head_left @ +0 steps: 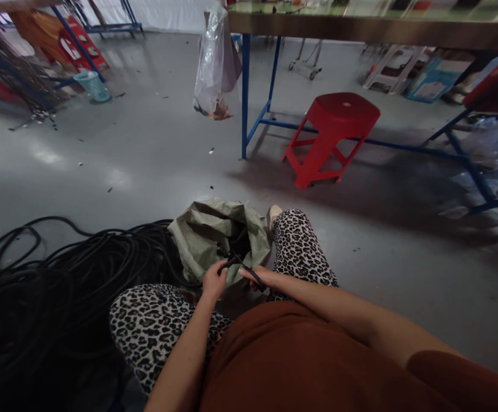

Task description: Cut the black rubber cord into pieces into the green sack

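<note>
My left hand (215, 280) is closed on a black cord (229, 264) above the near side of an open green woven sack (197, 234). To its right, my right hand (259, 277) grips scissors (253, 276) with black handles, their blades pointing up and left toward the cord. The blade tips lie close to the cord; whether they touch it I cannot tell. Dark pieces show inside the sack, too shadowed to make out. A large heap of black cord (115, 257) lies on the floor left of the sack.
A red stool (343, 117) stands ahead to the right, beside a blue-legged table (360, 28). From the table's left end hangs a clear plastic bag (214, 68). A light blue basket (93, 86) stands at the far left. My knees flank the sack.
</note>
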### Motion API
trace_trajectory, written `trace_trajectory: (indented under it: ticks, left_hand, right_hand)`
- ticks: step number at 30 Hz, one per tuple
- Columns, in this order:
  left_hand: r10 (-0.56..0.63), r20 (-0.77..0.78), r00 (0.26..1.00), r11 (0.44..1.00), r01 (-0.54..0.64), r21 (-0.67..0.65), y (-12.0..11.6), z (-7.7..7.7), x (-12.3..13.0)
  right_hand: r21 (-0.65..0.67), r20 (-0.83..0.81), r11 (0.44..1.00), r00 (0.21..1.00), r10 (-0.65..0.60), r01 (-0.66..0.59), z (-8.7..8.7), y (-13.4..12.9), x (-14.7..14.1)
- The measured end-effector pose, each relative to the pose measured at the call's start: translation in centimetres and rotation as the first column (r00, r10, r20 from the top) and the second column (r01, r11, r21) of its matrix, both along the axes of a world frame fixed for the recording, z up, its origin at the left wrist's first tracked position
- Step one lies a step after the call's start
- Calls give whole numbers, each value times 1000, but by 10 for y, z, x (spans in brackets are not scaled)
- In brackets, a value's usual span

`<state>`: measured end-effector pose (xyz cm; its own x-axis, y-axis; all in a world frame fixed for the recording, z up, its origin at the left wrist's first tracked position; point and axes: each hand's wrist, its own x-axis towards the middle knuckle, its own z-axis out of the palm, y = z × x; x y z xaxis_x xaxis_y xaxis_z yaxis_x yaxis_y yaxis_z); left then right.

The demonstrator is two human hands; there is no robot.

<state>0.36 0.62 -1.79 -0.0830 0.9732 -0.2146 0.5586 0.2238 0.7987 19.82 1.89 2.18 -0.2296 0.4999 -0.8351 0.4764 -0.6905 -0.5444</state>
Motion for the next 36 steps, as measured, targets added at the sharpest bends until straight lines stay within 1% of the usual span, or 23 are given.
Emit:
trace_trajectory:
  ticks: [6,13,19,26,29,36]
  left_hand:
    - [18,-10,1000,1000,-18,9,1,0,-1]
    - [44,-29,999,999,-45,-9,2,0,0]
    - [24,-7,1000,1000,-24,-1,1,1,1]
    - [7,-9,1000,1000,-7,-21,0,4,2]
    - [-3,-7,1000,999,3,-32,1,4,2]
    - [-42,23,999,997,43,-68,1,6,1]
  right_hand:
    - [-3,-9,1000,1000,7,-7,-3,0,1]
    - [1,-47,1000,999,-6,6,-8,-2,3]
    - [-25,-49,999,998,-44,43,-4,-2,1]
    - [-33,-42,998,998,-53,51,3,-2,0]
    - [-37,-41,998,998,-55,53,2,-1,0]
    - [-12,-20,1000,1000,-18,18,-5,-1,1]
